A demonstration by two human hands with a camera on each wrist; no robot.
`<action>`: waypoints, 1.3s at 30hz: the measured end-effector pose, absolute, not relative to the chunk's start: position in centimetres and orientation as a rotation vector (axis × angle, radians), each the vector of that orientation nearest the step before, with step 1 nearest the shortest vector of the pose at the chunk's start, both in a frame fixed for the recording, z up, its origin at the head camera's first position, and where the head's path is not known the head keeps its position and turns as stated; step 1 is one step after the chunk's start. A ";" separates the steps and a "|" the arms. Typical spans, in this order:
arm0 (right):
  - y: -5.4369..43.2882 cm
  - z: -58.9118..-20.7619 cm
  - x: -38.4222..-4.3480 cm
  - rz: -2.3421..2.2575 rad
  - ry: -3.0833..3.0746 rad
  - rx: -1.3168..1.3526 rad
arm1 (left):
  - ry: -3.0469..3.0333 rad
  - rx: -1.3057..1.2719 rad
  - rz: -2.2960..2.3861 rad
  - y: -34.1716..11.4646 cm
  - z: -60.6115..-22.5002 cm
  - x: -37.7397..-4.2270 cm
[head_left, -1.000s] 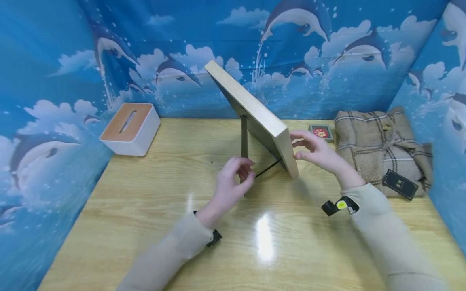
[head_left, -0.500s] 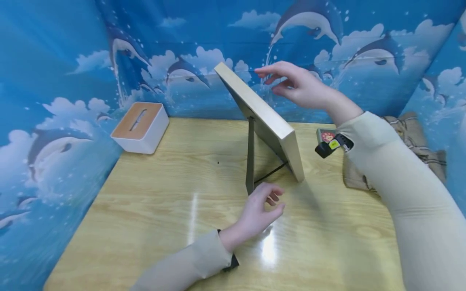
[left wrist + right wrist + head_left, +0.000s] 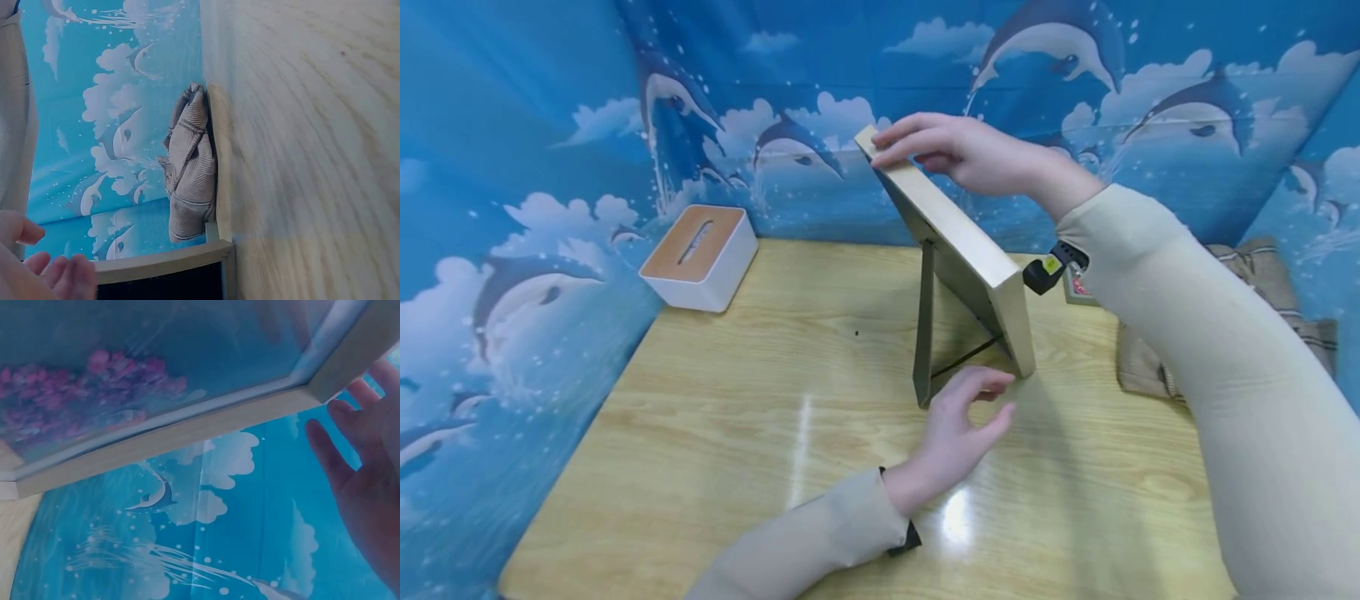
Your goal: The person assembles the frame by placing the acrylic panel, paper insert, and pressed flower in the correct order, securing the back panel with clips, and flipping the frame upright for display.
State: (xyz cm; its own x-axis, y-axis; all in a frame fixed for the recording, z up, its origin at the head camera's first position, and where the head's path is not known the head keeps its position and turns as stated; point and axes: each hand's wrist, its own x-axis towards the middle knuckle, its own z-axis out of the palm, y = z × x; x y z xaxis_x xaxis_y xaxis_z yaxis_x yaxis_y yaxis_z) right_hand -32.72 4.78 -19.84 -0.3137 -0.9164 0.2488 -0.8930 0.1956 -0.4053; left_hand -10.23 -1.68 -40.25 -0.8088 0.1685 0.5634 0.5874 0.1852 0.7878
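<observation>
A picture frame [image 3: 951,223] with pale wood edges stands tilted on the table [image 3: 700,442], its dark back facing left. A hinged support leg [image 3: 924,325] props it up, joined to it by a thin black strap [image 3: 967,356]. My right hand [image 3: 973,154] has its fingers extended over the frame's upper corner. In the right wrist view pink flowers [image 3: 125,378] show behind the frame's clear front. My left hand [image 3: 955,433] hovers near the frame's lower corner and the leg's foot, thumb and fingers apart, with nothing between them.
A white tissue box [image 3: 700,258] with a wooden top sits at the back left. At the right, partly behind my right arm, are a small box with a red print [image 3: 1077,292] and a folded plaid cloth [image 3: 190,169]. A dolphin-print backdrop [image 3: 820,75] surrounds the table.
My right hand has left the frame's lower right side and risen to its upper corner. My left hand has moved from the support leg toward the right and nearer me.
</observation>
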 end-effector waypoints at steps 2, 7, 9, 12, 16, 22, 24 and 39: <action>4.7 -19.7 -32.6 -0.743 2.411 -1.808 | -2.033 -0.731 -1.640 -1.3 -40.2 -10.5; 4.4 -19.6 -32.5 -0.719 2.411 -1.810 | -1.838 -0.717 -1.531 -0.6 -38.9 -11.3; 4.3 -19.5 -32.5 -0.688 2.411 -1.824 | -1.811 -0.689 -1.486 -0.4 -38.3 -11.6; 4.2 -19.2 -32.4 -0.628 2.427 -1.848 | -1.789 -0.647 -1.472 -0.1 -37.2 -12.0; 4.1 -18.9 -32.2 -0.548 2.450 -1.867 | -1.750 -0.598 -1.543 0.2 -35.9 -12.2; 4.0 -18.4 -32.0 -0.498 2.461 -1.851 | -1.743 -0.484 -1.623 0.5 -36.8 -13.3; 3.9 -18.4 -32.0 -0.497 2.460 -1.844 | -1.744 -0.467 -1.632 0.5 -37.1 -13.6; 4.1 -19.0 -32.3 -0.541 2.460 -1.859 | -1.729 -0.412 -1.577 0.6 -37.0 -14.6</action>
State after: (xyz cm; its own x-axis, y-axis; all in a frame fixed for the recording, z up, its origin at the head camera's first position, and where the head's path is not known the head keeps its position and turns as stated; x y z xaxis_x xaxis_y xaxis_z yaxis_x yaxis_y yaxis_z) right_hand -32.27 4.07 -19.04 -0.2950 -0.9350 0.1967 -0.9312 0.2352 -0.2783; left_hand -14.56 0.64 -36.99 -0.6696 -0.2424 0.7021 0.6769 0.1900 0.7112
